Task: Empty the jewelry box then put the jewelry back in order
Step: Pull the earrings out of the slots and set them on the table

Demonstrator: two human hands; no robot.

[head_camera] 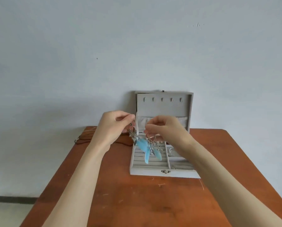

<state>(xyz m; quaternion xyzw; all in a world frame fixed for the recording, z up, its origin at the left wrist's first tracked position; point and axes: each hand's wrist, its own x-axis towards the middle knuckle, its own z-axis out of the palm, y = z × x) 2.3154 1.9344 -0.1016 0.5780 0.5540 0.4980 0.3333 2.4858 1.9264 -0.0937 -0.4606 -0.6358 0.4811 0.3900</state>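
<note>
Brown cord (81, 138) lies on the wooden table (137, 202), left of the grey jewelry box (163, 173). Above the box's left edge, our left hand (115, 126) pinches a beaded earring (133, 136). Over the ring rolls, our right hand (164, 128) pinches a second earring with blue feathers (145, 149) hanging into the open box. The lid (164, 105) stands upright behind.

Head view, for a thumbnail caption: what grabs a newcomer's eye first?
The blue feather earrings, dangling at centre from the left hand and right hand, both pinching them above the open grey jewelry box. Next, the box's upright lid against the pale wall, on the reddish-brown table.
</note>
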